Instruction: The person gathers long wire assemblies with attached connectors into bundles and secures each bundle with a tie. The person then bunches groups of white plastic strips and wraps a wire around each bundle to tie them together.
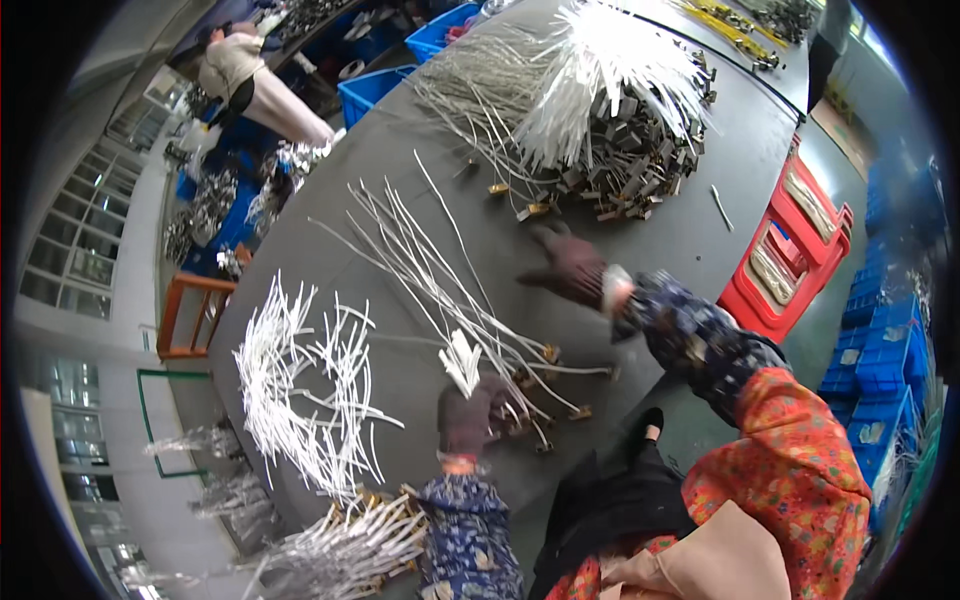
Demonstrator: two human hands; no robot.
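My left hand [470, 415], in a dark maroon glove, is closed around a small bunch of short white tubes [460, 362]. Just beside it, thin white wires [425, 260] with brass-coloured ends [580, 411] lie in a loose bundle. My right hand [570, 268], gloved alike, reaches out over the grey table [650, 260] with thumb and fingers apart. Nothing shows in it. Beyond its fingertips lies a wire's small brass-coloured end piece [538, 209], in front of a big heap of dark metal blocks [630, 165]. White tubes [610, 75] are spread on that heap.
White tubes [265, 385] form a loose ring at the left. Below them lies a wire bundle [350, 540] with brass-coloured ends. A red plastic stool [765, 315] stands at the table's right edge, blue crates [875, 370] beyond. Another person [250, 80] is at far left.
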